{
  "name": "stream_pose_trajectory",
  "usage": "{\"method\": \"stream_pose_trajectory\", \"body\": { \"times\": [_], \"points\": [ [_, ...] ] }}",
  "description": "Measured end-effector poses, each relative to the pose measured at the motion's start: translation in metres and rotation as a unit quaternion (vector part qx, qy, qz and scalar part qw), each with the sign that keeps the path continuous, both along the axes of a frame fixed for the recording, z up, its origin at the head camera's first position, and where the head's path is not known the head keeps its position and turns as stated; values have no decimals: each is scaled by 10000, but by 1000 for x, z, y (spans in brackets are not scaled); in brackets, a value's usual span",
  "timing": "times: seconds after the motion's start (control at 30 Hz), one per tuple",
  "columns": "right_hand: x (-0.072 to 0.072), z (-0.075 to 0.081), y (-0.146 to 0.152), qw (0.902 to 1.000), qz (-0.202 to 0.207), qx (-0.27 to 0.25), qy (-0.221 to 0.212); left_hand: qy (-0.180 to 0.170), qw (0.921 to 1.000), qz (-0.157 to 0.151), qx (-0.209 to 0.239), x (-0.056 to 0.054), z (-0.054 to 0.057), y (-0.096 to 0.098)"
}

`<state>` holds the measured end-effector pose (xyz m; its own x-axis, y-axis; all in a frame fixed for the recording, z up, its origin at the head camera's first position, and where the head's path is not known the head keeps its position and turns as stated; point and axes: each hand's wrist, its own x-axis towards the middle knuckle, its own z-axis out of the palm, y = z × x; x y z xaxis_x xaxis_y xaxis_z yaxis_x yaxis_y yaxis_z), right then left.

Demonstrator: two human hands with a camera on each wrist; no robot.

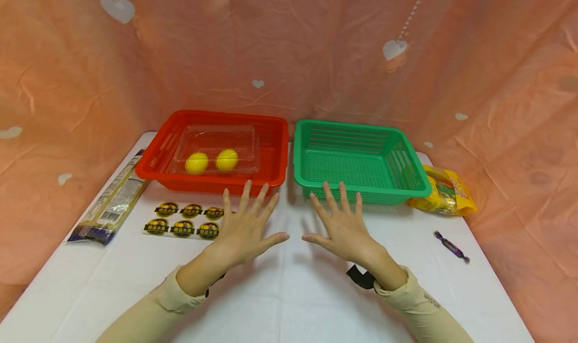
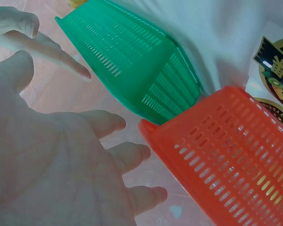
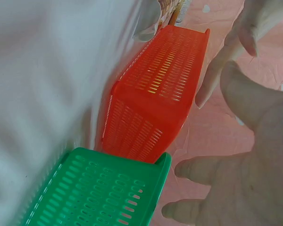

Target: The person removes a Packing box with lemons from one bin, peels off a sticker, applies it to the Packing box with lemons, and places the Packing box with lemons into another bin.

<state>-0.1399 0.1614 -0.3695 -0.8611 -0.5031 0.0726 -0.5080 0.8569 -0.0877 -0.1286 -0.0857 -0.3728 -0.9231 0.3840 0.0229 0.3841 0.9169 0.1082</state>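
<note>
Both hands hover palm down with fingers spread, and neither holds anything. My left hand (image 1: 244, 230) is in front of the red basket (image 1: 212, 185), beside a sheet of round black-and-gold stickers (image 1: 182, 228). Its fingers overlap the sheet's right end in the head view. My right hand (image 1: 343, 227) is in front of the green basket (image 1: 361, 198), fingertips near its front rim. Inside the red basket lie a clear plastic box (image 1: 217, 137) and two yellow balls or fruits (image 1: 227, 159). The green basket has nothing in it.
A long, flat plastic packet (image 1: 113, 202) lies along the left table edge. On the right are a yellow bag (image 1: 447, 192) and a purple wrapped candy (image 1: 451, 246). A pink curtain (image 1: 289, 47) hangs behind and beside the white-covered table (image 1: 280, 303).
</note>
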Motion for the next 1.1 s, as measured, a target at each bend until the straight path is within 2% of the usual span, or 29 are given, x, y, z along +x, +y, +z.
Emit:
{"method": "stream_pose_trajectory", "body": {
  "times": [0.2,0.37,0.43,0.47,0.5,0.53,0.57,0.6,0.63,0.67,0.7,0.73,0.77,0.8,0.83,0.87,0.93,1.03,1.1],
  "points": [
    [-3,1,-4,9999,100,-31,47,44,10000,78,-37,0,1,-2],
    [-6,4,-4,9999,99,-60,53,154,9995,75,268,-3,-1,-16],
    [-9,6,-3,9999,56,-160,-14,364,9964,6,771,-5,-5,-26],
    [-11,7,-3,9997,43,-234,-47,530,9919,-13,1158,-7,-7,-32],
    [-13,9,-3,9995,29,-311,-80,688,9834,10,1682,-8,-9,-39],
    [-16,11,-2,9992,12,-390,-115,833,9694,79,2309,-9,-11,-46],
    [-20,13,-2,9987,5,-495,-147,919,9476,223,3051,-10,-13,-52],
    [-24,16,-3,9979,7,-624,-185,897,9170,443,3861,-11,-13,-59],
    [-29,19,-3,9970,28,-756,-186,731,8733,702,4765,-12,-13,-66],
    [-34,22,-4,9958,67,-894,-161,449,8143,979,5704,-13,-12,-72],
    [-40,25,-6,9944,104,-1041,-148,103,7405,1260,6601,-14,-11,-78],
    [-45,27,-8,9923,159,-1220,-133,-220,6608,1570,7336,-15,-9,-83],
    [-50,30,-11,9897,215,-1410,-127,-517,5802,1869,7910,-16,-6,-88],
    [-56,32,-14,9870,271,-1577,-131,-764,5101,2151,8293,-18,-4,-92],
    [-61,35,-18,9844,321,-1723,-136,-943,4553,2370,8530,-19,-2,-95],
    [-66,37,-23,9813,371,-1876,-198,-1049,4194,2518,8658,-21,0,-97],
    [-76,41,-33,9749,454,-2146,-389,-991,3896,2772,8726,-25,2,-99],
    [-93,48,-50,9630,469,-2533,-794,-673,3617,3056,8782,-33,2,-101],
    [-107,52,-62,9531,447,-2801,-1053,-457,3487,3185,8803,-38,0,-101]
  ]
}}
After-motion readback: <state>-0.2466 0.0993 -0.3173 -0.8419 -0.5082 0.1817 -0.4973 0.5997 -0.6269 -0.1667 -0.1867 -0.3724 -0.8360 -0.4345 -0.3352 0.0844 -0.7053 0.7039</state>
